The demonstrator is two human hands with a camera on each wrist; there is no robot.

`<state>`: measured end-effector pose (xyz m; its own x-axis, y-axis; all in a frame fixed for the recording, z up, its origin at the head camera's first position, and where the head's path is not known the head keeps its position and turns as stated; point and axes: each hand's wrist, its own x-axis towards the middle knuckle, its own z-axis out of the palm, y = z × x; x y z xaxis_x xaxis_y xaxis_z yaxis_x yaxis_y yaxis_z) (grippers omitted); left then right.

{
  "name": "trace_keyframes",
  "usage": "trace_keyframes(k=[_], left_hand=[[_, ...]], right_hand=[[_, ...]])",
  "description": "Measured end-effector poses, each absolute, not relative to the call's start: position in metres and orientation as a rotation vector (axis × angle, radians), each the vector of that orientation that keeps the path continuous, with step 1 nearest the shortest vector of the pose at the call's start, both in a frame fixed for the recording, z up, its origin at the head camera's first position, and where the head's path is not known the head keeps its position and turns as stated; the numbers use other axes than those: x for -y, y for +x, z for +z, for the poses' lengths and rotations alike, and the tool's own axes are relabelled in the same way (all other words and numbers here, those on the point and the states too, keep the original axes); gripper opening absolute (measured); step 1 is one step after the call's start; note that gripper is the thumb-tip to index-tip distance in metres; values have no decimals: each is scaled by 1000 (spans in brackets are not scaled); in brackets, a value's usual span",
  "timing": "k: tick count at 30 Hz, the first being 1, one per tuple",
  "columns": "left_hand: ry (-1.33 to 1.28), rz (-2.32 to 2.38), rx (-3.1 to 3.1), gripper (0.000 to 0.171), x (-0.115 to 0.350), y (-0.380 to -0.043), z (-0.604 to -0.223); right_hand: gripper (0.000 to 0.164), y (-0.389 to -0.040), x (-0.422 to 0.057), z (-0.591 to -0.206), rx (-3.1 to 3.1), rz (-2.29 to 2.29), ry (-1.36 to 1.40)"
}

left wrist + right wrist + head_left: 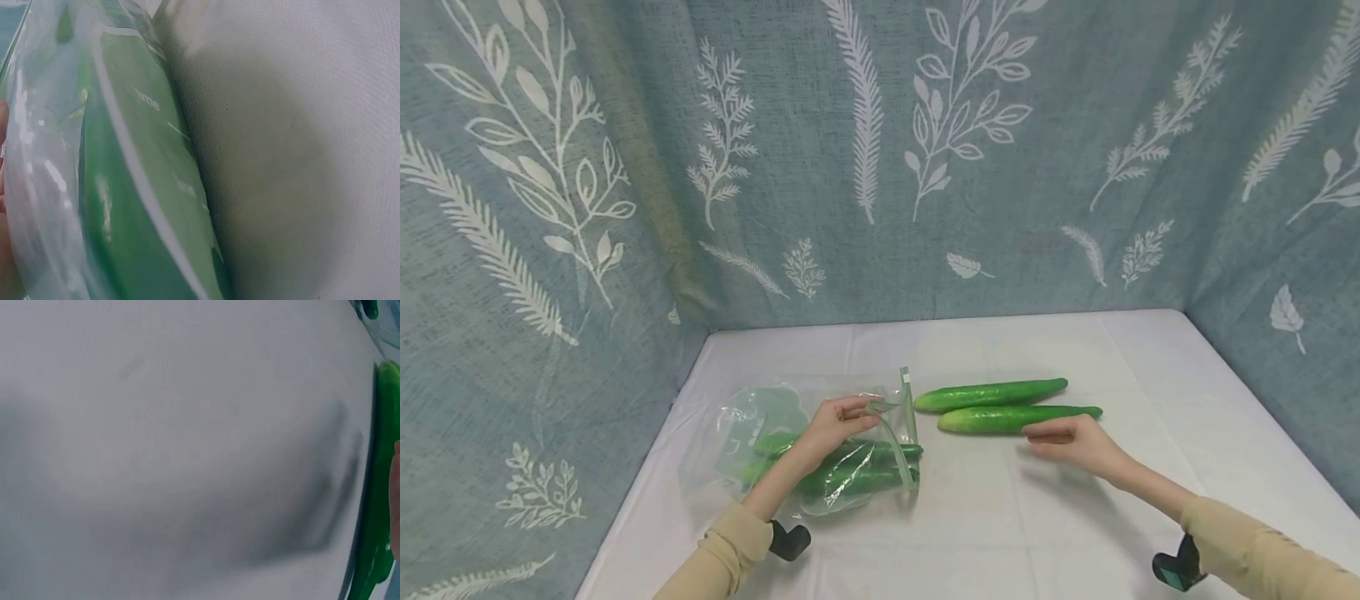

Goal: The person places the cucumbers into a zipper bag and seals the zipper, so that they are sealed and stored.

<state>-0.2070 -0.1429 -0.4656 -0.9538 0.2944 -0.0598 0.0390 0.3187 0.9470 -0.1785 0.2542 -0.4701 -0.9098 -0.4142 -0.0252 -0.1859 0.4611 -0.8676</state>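
Two long green cucumbers point(865, 481) in clear plastic bag point(745, 425), pinched by left hand point(838, 423), another pair point(1000, 419) right of bag, near extended right hand point(1075, 444)

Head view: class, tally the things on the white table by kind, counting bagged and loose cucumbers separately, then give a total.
Clear plastic bag: 1
Bagged cucumbers: 2
Loose cucumbers: 2
Total: 5

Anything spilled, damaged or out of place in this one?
Nothing stands out: no spill or damage shows. Two loose cucumbers lie side by side on the white cloth; two bagged cucumbers lie in the clear bag whose mouth the left hand pinches.
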Motion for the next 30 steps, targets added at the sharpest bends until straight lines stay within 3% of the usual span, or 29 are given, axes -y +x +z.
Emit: trace_keyframes(k=[30], left_hand=[[335, 1692, -2352, 41, 144, -206, -465]], right_hand=[[51, -190, -307, -459, -2779, -1321, -251]])
